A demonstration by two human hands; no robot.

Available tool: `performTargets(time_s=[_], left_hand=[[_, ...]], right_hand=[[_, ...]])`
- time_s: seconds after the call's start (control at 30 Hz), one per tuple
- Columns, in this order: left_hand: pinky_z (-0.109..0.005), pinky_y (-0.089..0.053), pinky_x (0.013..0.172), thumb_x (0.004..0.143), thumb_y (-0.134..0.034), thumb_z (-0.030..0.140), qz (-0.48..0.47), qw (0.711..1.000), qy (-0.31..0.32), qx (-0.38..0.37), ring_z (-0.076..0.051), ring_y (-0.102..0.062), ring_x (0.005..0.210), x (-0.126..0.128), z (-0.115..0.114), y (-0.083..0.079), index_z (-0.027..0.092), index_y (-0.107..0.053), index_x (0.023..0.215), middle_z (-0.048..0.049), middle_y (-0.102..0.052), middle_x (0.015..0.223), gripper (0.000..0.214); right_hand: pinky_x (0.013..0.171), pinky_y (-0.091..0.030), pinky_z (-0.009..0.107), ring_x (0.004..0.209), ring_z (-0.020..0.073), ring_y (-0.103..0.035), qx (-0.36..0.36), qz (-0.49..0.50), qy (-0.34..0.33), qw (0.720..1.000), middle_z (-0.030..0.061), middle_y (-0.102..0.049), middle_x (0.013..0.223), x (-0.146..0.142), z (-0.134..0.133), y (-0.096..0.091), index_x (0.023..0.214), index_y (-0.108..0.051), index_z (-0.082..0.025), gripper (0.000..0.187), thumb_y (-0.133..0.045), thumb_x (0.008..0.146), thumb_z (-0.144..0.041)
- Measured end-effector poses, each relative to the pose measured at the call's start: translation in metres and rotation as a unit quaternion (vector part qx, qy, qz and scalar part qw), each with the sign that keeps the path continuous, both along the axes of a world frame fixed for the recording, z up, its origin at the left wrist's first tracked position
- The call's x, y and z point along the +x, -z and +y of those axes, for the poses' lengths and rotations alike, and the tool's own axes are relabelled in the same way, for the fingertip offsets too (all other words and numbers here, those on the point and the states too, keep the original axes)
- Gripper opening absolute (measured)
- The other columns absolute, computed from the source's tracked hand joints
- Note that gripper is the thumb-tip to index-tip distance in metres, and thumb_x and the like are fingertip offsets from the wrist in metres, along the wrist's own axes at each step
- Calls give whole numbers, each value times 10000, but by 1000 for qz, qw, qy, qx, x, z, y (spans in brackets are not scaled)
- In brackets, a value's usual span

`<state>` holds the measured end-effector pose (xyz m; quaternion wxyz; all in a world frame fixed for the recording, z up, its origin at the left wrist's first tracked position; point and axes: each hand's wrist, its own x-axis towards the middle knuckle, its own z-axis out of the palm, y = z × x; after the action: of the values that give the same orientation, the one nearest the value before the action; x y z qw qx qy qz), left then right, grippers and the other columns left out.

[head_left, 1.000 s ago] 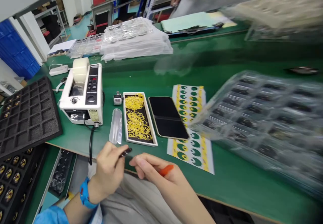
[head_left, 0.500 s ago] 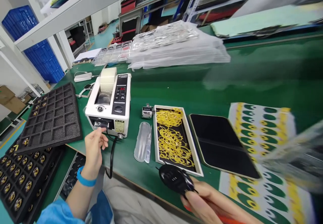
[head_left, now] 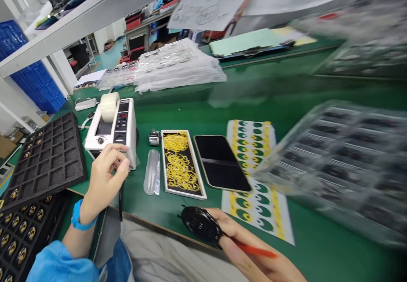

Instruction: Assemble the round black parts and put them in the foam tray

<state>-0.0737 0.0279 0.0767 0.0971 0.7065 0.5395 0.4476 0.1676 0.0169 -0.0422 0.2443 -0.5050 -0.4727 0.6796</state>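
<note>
My left hand (head_left: pixel 103 176) is raised at the front slot of the white tape dispenser (head_left: pixel 112 127), fingers pinched together; what they hold is hidden. My right hand (head_left: pixel 244 246) is at the table's near edge, closed on a round black part (head_left: pixel 201 224) and an orange pen-like tool (head_left: pixel 254 250). A white tray of yellow rings (head_left: pixel 181 163) lies between the hands, with a clear plastic case (head_left: pixel 152 178) to its left and a black phone-like slab (head_left: pixel 221 162) to its right.
Black foam trays (head_left: pixel 44 159) with gold-ringed parts sit at left. A sheet of green and yellow stickers (head_left: pixel 257 176) lies right of the slab. Blurred clear blister trays (head_left: pixel 343 159) fill the right. Stacked clear trays (head_left: pixel 178 63) lie at the back. A small counter (head_left: pixel 154 138) stands behind the tray.
My left hand reached from beside my right hand to the tape dispenser's slot and now pinches there. My right hand now holds the round black part at the table edge. The view shifted.
</note>
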Motion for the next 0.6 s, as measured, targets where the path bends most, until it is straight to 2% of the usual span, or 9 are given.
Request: performTargets(time_s=[0.03,0.07,0.13,0.2,0.27,0.37,0.47,0.6], left_hand=[[-210,-357,647,949,-516,201,-47,997,49,-31,-71,-520,851,8,-5,1,155,-511,754,-15,-547,996,200],[-209,-348,646,953,-520,209,-79,989,99,-73,-73,-491,837,17,-10,3,160,-515,766,-9,-515,948,193],[-217,-337,651,958,-521,242,-139,960,184,-161,-78,-427,778,34,-20,13,154,-529,777,-16,-460,883,202],[-228,-311,637,953,-536,274,-156,938,225,-214,-83,-387,744,47,-26,25,152,-561,789,-19,-426,842,205],[-235,-287,622,942,-555,296,-149,930,236,-241,-85,-373,731,54,-28,35,150,-582,792,-20,-418,832,212],[-238,-290,635,936,-562,299,-127,932,226,-254,-90,-383,738,57,-26,44,158,-592,796,-18,-429,835,201],[-243,-298,649,943,-550,299,-115,933,215,-264,-93,-387,743,58,-24,45,165,-581,786,-17,-425,838,209],[-245,-302,650,939,-554,301,-120,935,201,-268,-94,-395,747,59,-26,44,166,-586,784,-20,-433,842,208]], right_hand=[[823,-426,-201,954,-211,-435,-9,13,-42,999,60,-173,1496,0,2,-6,994,-564,-43,1032,-538,429,-906],[823,-429,-190,891,-228,-390,-9,25,-63,998,61,-250,1457,0,4,-12,1027,-547,-60,1012,-487,484,-911],[716,-402,-152,775,-227,-339,-3,30,-68,997,43,-484,1144,-1,6,-19,986,-507,-57,985,-423,525,-923],[662,-391,-95,716,-207,-356,-6,38,-74,996,7,-445,847,-2,6,-22,888,-436,-29,964,-411,532,-925],[639,-385,-52,674,-196,-362,-5,60,-86,995,-12,-380,766,-1,5,-23,824,-366,-10,953,-406,544,-920],[621,-360,-51,652,-199,-354,15,79,-90,993,-19,-373,748,0,4,-23,789,-350,3,912,-394,596,-887],[625,-353,-66,653,-204,-355,26,86,-91,992,-17,-383,746,1,3,-24,785,-366,5,889,-377,628,-870],[620,-357,-56,651,-200,-357,21,84,-88,992,-19,-367,732,1,2,-25,782,-360,4,912,-377,607,-891]])
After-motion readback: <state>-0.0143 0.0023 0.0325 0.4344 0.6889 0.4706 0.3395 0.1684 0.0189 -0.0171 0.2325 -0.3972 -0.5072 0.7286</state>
